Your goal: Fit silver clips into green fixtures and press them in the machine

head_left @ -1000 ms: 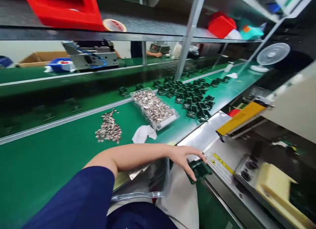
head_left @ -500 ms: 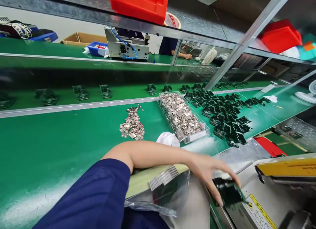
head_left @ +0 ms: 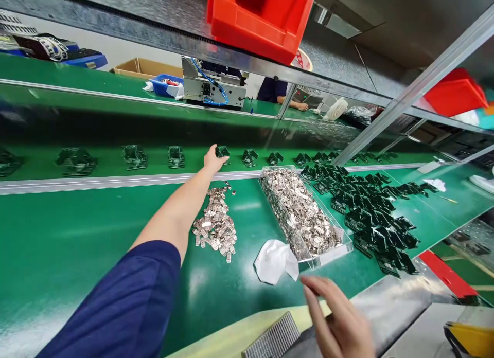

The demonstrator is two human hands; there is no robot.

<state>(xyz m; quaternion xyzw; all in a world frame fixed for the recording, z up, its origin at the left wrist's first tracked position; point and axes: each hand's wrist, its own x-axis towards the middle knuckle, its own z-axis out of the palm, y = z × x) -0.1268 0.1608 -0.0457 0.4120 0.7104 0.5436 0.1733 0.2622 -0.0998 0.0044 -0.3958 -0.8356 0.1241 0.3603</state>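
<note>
My left hand (head_left: 214,159) reaches far across to the long green strip behind the metal rail, its fingers closed round a small green circuit board (head_left: 222,151). More such circuit boards (head_left: 176,156) sit spaced along that strip on both sides. At the lower right is my right hand (head_left: 339,317), slightly blurred, fingers bent and apart with nothing visible between them. Near its fingertips lies a crumpled white cloth or paper (head_left: 273,263). Under my left forearm, a loose heap of small silvery metal parts (head_left: 216,224) lies on the green table (head_left: 96,260).
A clear plastic box (head_left: 349,245) full of silvery parts stands mid-table. Right of it lies a big heap of circuit boards (head_left: 366,203). A ridged metallic strip (head_left: 273,337) is near my lap. Overhead, a shelf carries a red bin (head_left: 262,23). Another person's arm (head_left: 297,105) shows behind.
My left hand has swung from the lower right, where it held a circuit board, to the far strip, with a board in its fingers there. My right hand has come into view; the view has shifted.
</note>
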